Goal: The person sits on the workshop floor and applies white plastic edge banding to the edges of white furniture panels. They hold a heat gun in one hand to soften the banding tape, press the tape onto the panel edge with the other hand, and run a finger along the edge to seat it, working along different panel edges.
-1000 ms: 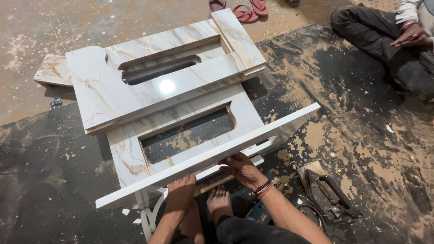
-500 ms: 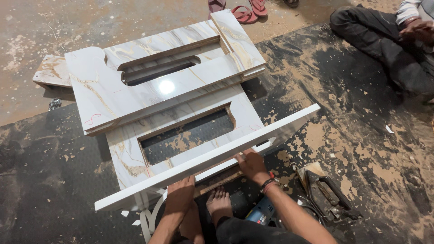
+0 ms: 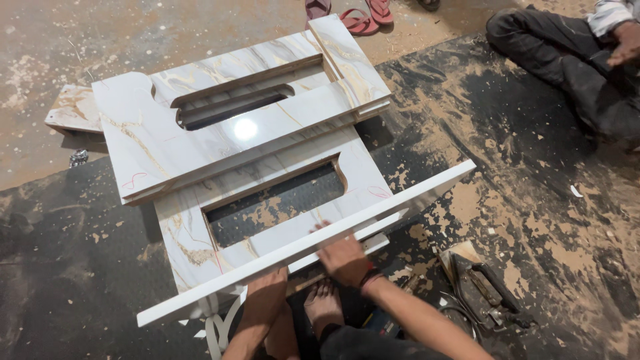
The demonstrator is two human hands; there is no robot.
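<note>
Head view: long white strip (image 3: 303, 243) is still being gripped by the left hand (image 3: 267, 287), while the right hand (image 3: 343, 259) is being slid leftward, flat along it, closing the gap.

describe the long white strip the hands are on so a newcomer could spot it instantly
Start at the stack of marble-patterned panels with cut-out slots on the dusty dark mat. Along its near edge lies the long white strip, running diagonally, with the right hand on it and the left hand beneath. Unlike its neighbours, it is plain, narrow and uncut.
</note>
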